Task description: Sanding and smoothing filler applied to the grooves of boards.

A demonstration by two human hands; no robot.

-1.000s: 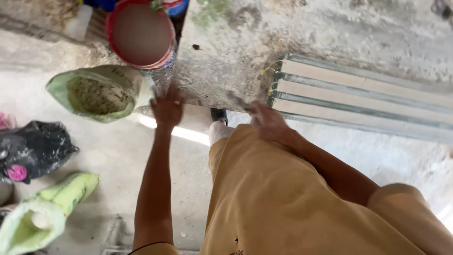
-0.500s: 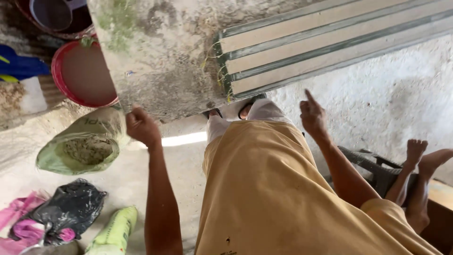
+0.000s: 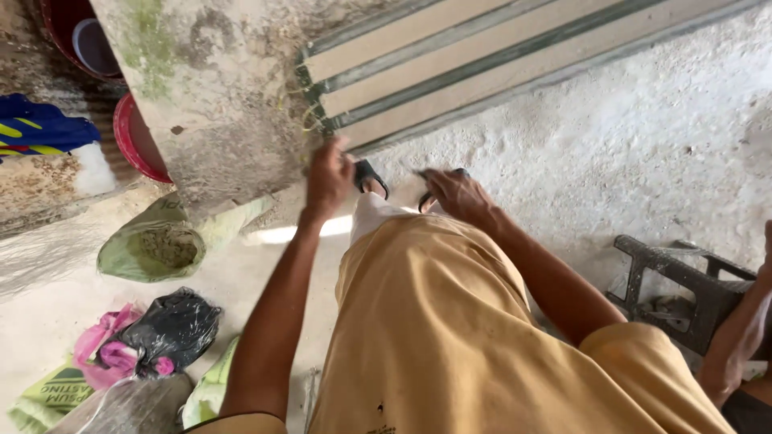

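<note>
My left hand (image 3: 328, 175) is raised in front of me, with its fingers bunched at the end of a stack of long pale boards (image 3: 515, 56). A thin yellow-green strap (image 3: 310, 120) binds that end. The hand is blurred, so I cannot tell whether it grips anything. My right hand (image 3: 457, 193) hangs lower to the right with loosely spread fingers and holds nothing. It is just above my feet in black sandals (image 3: 370, 175). My tan garment (image 3: 450, 337) fills the lower middle of the view.
A stained concrete slab (image 3: 209, 88) stands at the upper left, with red tubs (image 3: 133, 141) behind it. A green sack of sand (image 3: 157, 249), a black bag (image 3: 173, 329) and a pink bag (image 3: 100, 350) lie left. At right is a dark plastic chair (image 3: 683, 277) and another person's limb (image 3: 744, 329).
The view has swung, so the slab and boards now sit further left. My left hand moved right and up to the boards' end. My right hand dropped from a raised pointing pose toward my feet.
</note>
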